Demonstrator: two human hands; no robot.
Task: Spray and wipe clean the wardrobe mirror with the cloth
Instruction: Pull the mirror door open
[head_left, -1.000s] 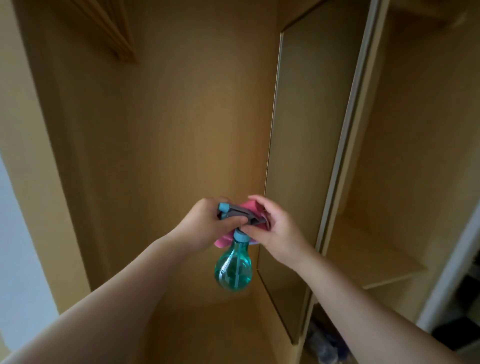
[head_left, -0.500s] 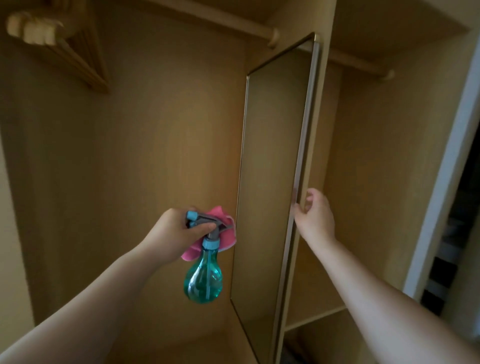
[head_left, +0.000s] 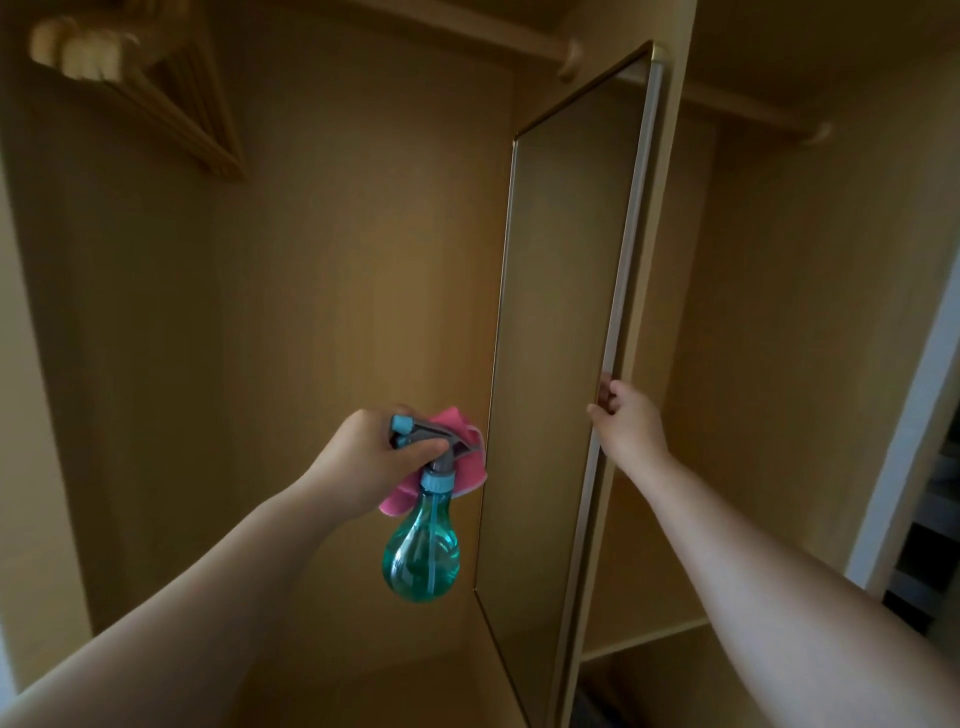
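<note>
Pink cloth (head_left: 460, 423), teal bottle (head_left: 422, 561), one each, in left grip (head_left: 369, 457); right grip (head_left: 631, 421) holds mirror (head_left: 561, 338).

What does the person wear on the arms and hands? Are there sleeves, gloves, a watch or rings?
Nothing worn shows. The left forearm and right forearm are bare to the picture's edge, with no sleeve. The left hand and right hand have no gloves. No watch, bracelet or ring is visible, though some fingers are hidden.
</note>
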